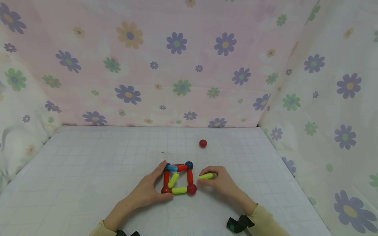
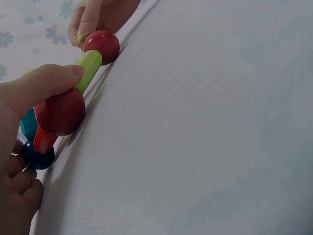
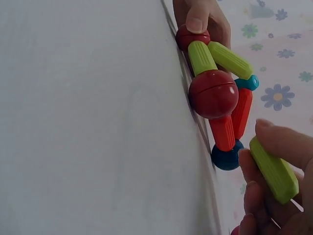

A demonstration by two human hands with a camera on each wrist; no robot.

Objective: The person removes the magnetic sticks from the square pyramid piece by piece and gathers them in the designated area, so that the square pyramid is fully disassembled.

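Note:
Red, blue and yellow-green sticks join red and blue balls into a four-sided frame on the table. My left hand (image 1: 147, 189) grips its left side, thumb at the front left red ball (image 2: 61, 113) and fingers by the far left blue ball (image 2: 39, 155). From that red ball a yellow-green stick (image 3: 230, 59) slants upward; a short light-blue stick (image 1: 172, 168) leans from the far left ball. To the right of the frame, my right hand (image 1: 223, 181) pinches another yellow-green stick (image 3: 275, 170) between thumb and fingers, apart from the front right red ball (image 1: 191, 189).
A loose red ball (image 1: 202, 143) lies on the white gridded table cover (image 1: 88, 154), behind the frame and slightly to its right. Flower-printed cloth (image 1: 203, 91) hangs along the back and both sides. Each wrist wears a dark strap (image 1: 240, 224).

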